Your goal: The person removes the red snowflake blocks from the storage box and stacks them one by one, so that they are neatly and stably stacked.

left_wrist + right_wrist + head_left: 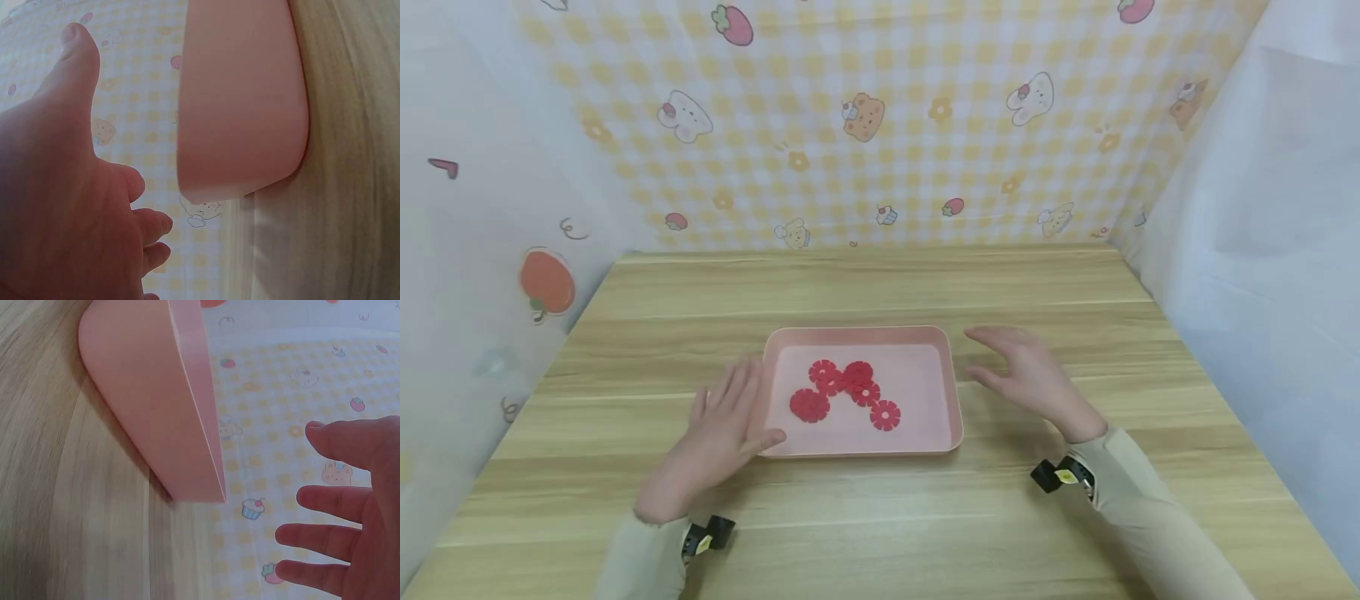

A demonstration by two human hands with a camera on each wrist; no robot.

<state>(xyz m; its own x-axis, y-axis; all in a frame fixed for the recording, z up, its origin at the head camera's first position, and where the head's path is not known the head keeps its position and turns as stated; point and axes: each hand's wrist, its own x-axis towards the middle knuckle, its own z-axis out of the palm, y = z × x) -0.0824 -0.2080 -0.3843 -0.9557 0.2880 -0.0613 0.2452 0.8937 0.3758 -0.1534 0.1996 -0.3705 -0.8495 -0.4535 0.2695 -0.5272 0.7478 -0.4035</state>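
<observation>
Head view shows a yellow-and-white checked cloth with cartoon prints [910, 171] behind a pale wooden table [880, 287]. On this table stands a shallow pink rectangular tray with rounded corners [865, 335], flat and in the middle, between the two hands. The left hand [711, 442] is at the tray's left side, its fingers straight, its thumb spread wide over the near left corner; the left wrist view shows a gap between palm and wall. The right hand [1026, 375] is apart from the right wall, thumb and fingers widely parted. Both hands hold nothing.

Inside the tray lie thin red notched discs [809, 406], mostly left of centre; they overlap, so I cannot tell their number. In my judgement, if one hand pushes the wall harder than the other, the tray could slide or turn. An uneven lift could tilt it, and such flat pieces would probably run to one side, maybe over the low rim
</observation>
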